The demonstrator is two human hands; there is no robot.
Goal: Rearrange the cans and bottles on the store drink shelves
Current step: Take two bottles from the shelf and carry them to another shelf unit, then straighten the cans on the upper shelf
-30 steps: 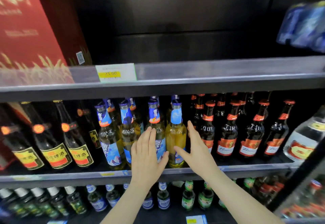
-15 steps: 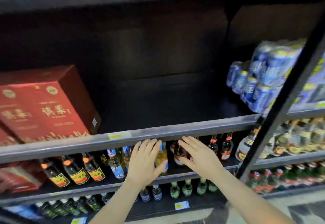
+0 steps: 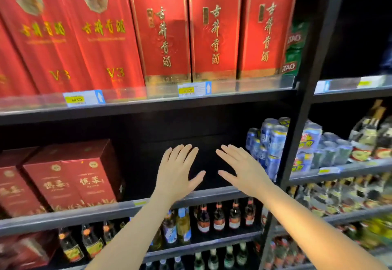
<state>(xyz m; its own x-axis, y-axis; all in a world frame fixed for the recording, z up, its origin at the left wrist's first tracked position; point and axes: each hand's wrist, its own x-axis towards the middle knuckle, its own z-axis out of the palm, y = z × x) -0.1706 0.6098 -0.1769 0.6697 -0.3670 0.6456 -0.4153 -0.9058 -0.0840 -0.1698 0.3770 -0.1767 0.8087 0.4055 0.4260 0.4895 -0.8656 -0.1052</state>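
With both hands, left (image 3: 177, 171) and right (image 3: 244, 169), empty and flat-fingered, reach right for the can pack (image 3: 268, 142) and grasp it from both sides.

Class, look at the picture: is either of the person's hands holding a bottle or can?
No: the left hand and right hand are both open with straight fingers, raised before a dark gap on the shelf.

Both bare forearms reach up and forward, side by side. The left hand (image 3: 177, 171) is held flat with its back to the camera, its fingers (image 3: 180, 153) straight and together, thumb spread. The right hand (image 3: 244, 170) mirrors it, flat, holding nothing.
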